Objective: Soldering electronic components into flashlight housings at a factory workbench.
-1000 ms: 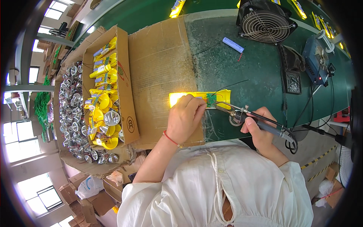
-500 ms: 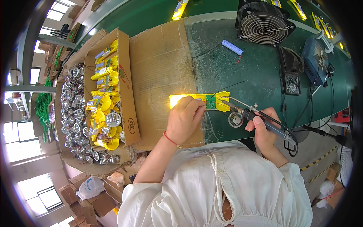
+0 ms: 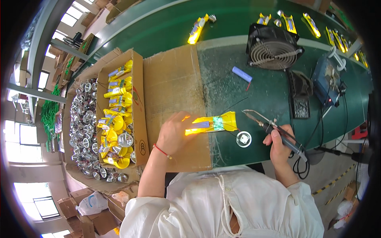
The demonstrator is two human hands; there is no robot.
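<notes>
Near the front edge of the green worktop (image 3: 254, 99), where a flat sheet of brown cardboard (image 3: 174, 95) meets the bare mat, lies the yellow plastic torch body with a glowing end and a blue cell inside (image 3: 212, 125), its long axis running left to right along that edge. The left hand (image 3: 172, 133) is closed over its glowing left end and pins it down. The right hand (image 3: 279, 144) is wrapped around the dark handle of a soldering iron with a thin metal tip (image 3: 274, 129), the tip aimed leftward at the torch's flared right end but apart from it, above a small round silver reflector (image 3: 243, 139) lying just beside that end. Compared with half a second ago, the iron's tip has drawn back from the torch, and the left hand sits further over its lit end.
</notes>
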